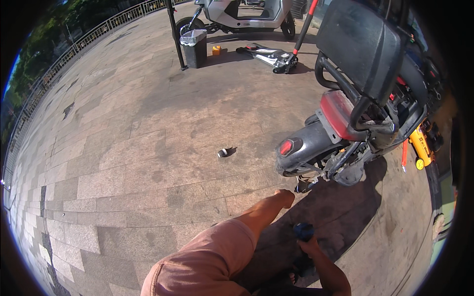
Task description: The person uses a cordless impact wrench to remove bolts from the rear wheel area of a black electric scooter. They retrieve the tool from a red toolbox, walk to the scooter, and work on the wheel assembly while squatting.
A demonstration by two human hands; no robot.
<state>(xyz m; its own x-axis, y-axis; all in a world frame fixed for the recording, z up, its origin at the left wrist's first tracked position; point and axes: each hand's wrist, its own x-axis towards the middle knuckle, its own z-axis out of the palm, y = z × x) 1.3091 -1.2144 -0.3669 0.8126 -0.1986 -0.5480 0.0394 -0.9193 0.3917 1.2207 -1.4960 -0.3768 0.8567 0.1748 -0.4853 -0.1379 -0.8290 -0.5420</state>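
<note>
My left hand (285, 198) reaches forward, just behind and below the scooter's rear fender. It looks curled closed, and what it may hold is hidden. Beside it, a small metal-and-dark part (305, 185) shows under the fender of the black electric scooter (316, 143). My right hand (309, 245) lies lower, in the scooter's shadow, wrapped round a dark blue power tool (303, 231). Most of the tool's body is lost in shadow, so its exact kind is unclear. A red tail light (335, 113) and black backrest (360, 47) sit above the rear wheel.
A small black-and-white cylindrical item (222, 153) lies on the paving (148, 163). Farther off are a lined bin (194, 49), a small orange box (216, 50), a folded kick scooter (271, 56) and a parked white scooter (244, 15). A yellow machine (420, 145) stands at right.
</note>
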